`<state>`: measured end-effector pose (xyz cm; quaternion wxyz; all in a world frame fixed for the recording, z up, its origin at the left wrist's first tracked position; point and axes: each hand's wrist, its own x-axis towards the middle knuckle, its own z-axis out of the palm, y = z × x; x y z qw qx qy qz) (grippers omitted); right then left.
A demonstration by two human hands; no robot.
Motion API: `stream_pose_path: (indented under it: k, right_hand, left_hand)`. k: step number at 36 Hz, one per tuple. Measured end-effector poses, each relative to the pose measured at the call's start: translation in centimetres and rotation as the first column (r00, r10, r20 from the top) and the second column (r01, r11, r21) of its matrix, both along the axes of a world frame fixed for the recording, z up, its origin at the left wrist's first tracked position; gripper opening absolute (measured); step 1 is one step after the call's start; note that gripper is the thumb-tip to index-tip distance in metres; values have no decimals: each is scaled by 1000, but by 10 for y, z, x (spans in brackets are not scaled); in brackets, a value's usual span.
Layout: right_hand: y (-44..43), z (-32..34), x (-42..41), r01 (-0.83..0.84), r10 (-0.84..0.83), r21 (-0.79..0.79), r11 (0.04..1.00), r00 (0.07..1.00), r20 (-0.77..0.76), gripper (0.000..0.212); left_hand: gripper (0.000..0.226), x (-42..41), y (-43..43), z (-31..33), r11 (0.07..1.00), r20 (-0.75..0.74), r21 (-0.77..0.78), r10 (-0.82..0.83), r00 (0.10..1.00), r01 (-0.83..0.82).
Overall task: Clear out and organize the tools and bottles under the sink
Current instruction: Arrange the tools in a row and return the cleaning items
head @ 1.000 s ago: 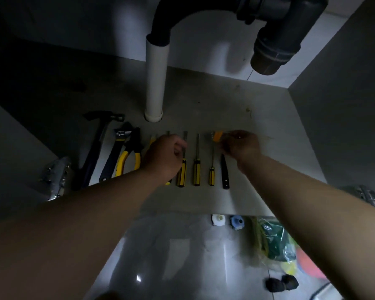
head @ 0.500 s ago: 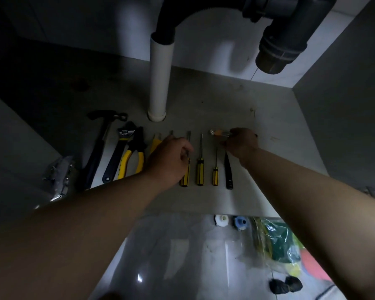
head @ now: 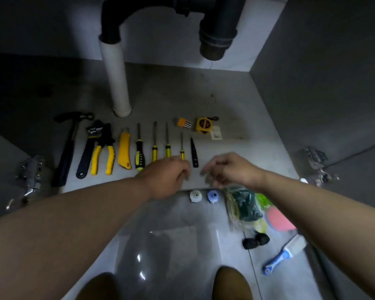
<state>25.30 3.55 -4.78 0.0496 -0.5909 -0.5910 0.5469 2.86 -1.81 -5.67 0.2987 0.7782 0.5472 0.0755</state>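
Tools lie in a row on the cabinet floor (head: 204, 100): a hammer (head: 67, 146), a wrench (head: 88, 150), yellow pliers (head: 103, 152), a yellow utility knife (head: 124, 151), several screwdrivers (head: 154, 144) and a black tool (head: 194, 154). Behind them sit an orange hex key set (head: 183, 122) and a yellow tape measure (head: 204, 124). My left hand (head: 167, 176) hovers at the cabinet's front edge with loosely curled fingers, holding nothing. My right hand (head: 230, 169) hangs beside it, fingers relaxed and blurred, also holding nothing.
A white drain pipe (head: 116, 76) stands behind the tools, with a black trap (head: 217, 35) overhead. On the tiled floor lie two tape rolls (head: 204, 195), a plastic bag of sponges (head: 245, 208), a black object (head: 256, 240) and a blue brush (head: 284, 254). Hinges (head: 316, 165) flank the opening.
Both hands have drawn back from the tool row to the cabinet's front edge. The right hand left the hex key set lying beside the tape measure. The camera pulled back and tilted down.
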Motion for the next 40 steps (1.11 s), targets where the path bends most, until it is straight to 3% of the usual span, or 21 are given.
stream_pose_path:
  k: [2,4,8,11,16,19,26,31,35,40]
  right_hand:
    - [-22,-9,17,-102,116,-150,983,990,87,16]
    - [-40,-23,27,-153,180,-162,975,969,169,15]
    - [-61,-59,36,-327,314,-30,944,872,375,26]
    - [-68,-79,38,-476,371,131,870,805,464,35]
    - [-74,-98,35,-472,311,200,859,790,528,66]
    - [-75,-107,32,-430,276,202,880,809,520,72]
    - [-70,-122,21,-337,157,263,904,834,529,53]
    - [-76,-131,18,-245,63,290,925,852,520,30]
    - [-90,-135,19,-262,92,264,928,850,519,27]
    - [-97,-128,22,-345,193,241,907,849,491,20]
  left_hand:
    - [21,12,-11,-4,993,-63,-79,-96,993,91]
    - [20,23,-20,-12,975,-103,-148,-181,978,165]
    - [30,38,-32,-33,942,-122,-220,-285,951,254]
    - [43,43,-37,-53,916,-197,-134,-398,896,377]
    - [71,49,-42,-84,899,-333,-252,-428,840,358]
    - [84,56,-43,-96,907,-352,-282,-400,846,312]
    - [90,79,-38,-113,958,-383,-182,-277,881,222]
    - [70,83,-33,-120,975,-366,-54,-218,905,214]
    - [55,81,-37,-127,975,-365,-71,-223,904,212]
    - [52,74,-48,-127,979,-368,-106,-202,908,175]
